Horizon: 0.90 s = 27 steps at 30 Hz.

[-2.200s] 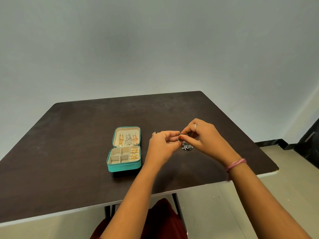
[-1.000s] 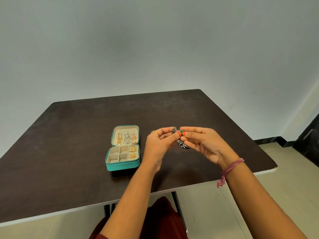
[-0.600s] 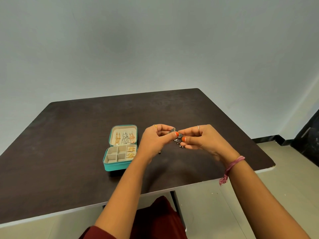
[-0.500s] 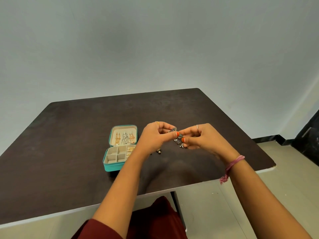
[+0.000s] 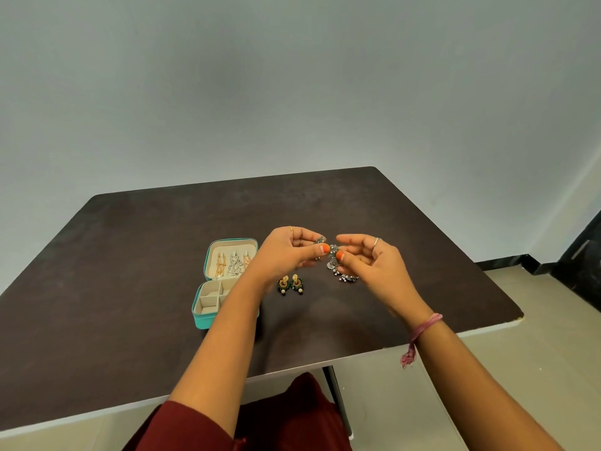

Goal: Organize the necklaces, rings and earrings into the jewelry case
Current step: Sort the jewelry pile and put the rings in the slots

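On the dark table point(image 5: 130, 271) we saw the teal jewelry case point(image 5: 211, 315) lying open at about nine o'clock from the hands, its lid point(image 5: 231, 259) tipped back with dangling earrings point(image 5: 232, 265) hung in a row across the cream lining, and the divided tray point(image 5: 209, 296) nearest us partly hidden behind the left forearm. Moving right, a pair of gold and green earrings point(image 5: 290, 284) lay flat on the table just beside the case, side by side, at six o'clock beneath the left hand point(image 5: 286, 253). That hand was raised above the table, thumb and fingers curled in, pinching one end of a silver oxidised earring point(image 5: 333, 260). Just right of it, the right hand point(image 5: 374, 265) faced it palm up, thumb tip pressed on the same silver piece, the other fingers loosely curved; how firmly it held, we could not tell. Below those fingertips, at five o'clock, a second silver earring point(image 5: 349, 277) sat partly hidden behind the right palm; whether it hung or lay on the table, we could not tell. A pink thread band point(image 5: 422, 327) circled the right wrist.
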Tool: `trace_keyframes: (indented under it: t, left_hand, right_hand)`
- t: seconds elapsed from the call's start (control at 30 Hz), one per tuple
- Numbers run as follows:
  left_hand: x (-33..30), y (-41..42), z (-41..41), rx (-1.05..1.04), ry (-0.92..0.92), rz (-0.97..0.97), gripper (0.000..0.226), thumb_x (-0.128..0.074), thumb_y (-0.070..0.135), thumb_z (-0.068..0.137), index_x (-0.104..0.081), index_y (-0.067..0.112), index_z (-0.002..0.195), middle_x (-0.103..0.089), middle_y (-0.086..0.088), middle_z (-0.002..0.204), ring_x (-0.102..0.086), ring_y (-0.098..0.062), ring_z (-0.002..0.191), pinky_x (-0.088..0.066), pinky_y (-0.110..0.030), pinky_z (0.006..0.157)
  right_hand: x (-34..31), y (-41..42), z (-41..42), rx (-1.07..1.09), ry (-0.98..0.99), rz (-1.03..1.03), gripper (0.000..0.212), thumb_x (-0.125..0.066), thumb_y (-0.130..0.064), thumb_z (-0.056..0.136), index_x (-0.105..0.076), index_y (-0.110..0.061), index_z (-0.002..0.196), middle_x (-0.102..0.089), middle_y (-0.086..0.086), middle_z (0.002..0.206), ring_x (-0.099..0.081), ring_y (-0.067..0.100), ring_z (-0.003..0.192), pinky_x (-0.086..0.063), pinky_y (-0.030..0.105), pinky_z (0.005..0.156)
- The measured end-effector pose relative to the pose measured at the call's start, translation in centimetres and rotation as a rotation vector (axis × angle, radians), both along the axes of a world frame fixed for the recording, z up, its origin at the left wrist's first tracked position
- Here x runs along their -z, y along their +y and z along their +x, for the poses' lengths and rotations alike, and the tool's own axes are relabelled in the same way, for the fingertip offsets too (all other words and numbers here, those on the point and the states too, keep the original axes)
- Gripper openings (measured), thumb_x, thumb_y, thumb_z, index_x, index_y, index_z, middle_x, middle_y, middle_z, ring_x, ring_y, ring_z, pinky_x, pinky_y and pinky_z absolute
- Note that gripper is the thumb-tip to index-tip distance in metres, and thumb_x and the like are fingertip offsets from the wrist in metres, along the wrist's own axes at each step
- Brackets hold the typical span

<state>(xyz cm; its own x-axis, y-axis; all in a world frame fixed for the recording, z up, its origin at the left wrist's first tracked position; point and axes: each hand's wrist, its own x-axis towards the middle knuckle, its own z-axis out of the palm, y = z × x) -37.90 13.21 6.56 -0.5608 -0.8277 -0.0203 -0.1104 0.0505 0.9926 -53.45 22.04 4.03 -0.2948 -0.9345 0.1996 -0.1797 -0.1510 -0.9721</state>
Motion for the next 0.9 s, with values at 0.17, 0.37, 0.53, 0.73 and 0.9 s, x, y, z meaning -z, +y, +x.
trace_keyframes:
  t: [0.17, 0.37, 0.53, 0.73, 0.9]
  left_hand:
    - [0.0, -0.3, 0.0, 0.053, -0.166, -0.112, 0.014, -0.072, 0.008, 0.083, -0.066, 0.008, 0.095, -0.071, -0.007, 0.081, -0.068, -0.011, 0.075, -0.057, -0.024, 0.073]
    - [-0.9, -1.1, -0.4, 0.144, -0.364, -0.328, 0.009, -0.071, 0.013, 0.085, -0.067, 0.016, 0.092, -0.07, 0.002, 0.074, -0.062, 0.003, 0.06, -0.05, -0.019, 0.065]
    - [-1.2, -1.3, -0.5, 0.169, -0.405, -0.375, 0.011, -0.072, 0.013, 0.083, -0.065, 0.021, 0.089, -0.069, 0.003, 0.074, -0.06, 0.006, 0.055, -0.049, -0.019, 0.063]
    - [-0.5, -1.2, 0.0, 0.106, -0.249, -0.215, 0.015, -0.075, 0.011, 0.081, -0.066, 0.012, 0.092, -0.071, -0.004, 0.077, -0.065, -0.003, 0.065, -0.051, -0.018, 0.063]
    - [0.4, -1.1, -0.1, 0.054, -0.22, -0.164, 0.016, -0.074, 0.01, 0.082, -0.065, 0.01, 0.095, -0.071, -0.003, 0.078, -0.068, -0.007, 0.069, -0.054, -0.02, 0.065]
  right_hand:
    - [-0.6, -0.1, -0.9, -0.029, 0.485, 0.046, 0.033, -0.064, -0.01, 0.088, -0.063, -0.02, 0.119, -0.069, -0.005, 0.096, -0.068, 0.002, 0.084, -0.052, 0.012, 0.076]
    - [-1.7, -0.2, -1.6, -0.214, 0.375, 0.178, 0.03, -0.067, -0.01, 0.087, -0.066, -0.019, 0.115, -0.072, 0.002, 0.098, -0.071, 0.011, 0.085, -0.057, 0.025, 0.078]
    - [-1.5, -0.6, -1.6, -0.191, 0.034, 0.242, 0.019, -0.067, -0.01, 0.086, -0.072, -0.011, 0.104, -0.073, 0.011, 0.095, -0.071, 0.02, 0.09, -0.059, 0.031, 0.077]
    - [-1.3, -1.0, -1.4, -0.187, 0.049, 0.244, 0.018, -0.066, -0.01, 0.087, -0.072, -0.011, 0.104, -0.074, 0.007, 0.093, -0.07, 0.013, 0.083, -0.058, 0.025, 0.073]
    - [-1.2, -1.2, -1.2, -0.202, 0.117, 0.263, 0.017, -0.065, -0.008, 0.087, -0.071, -0.015, 0.102, -0.073, 0.008, 0.091, -0.07, 0.01, 0.079, -0.056, 0.02, 0.07]
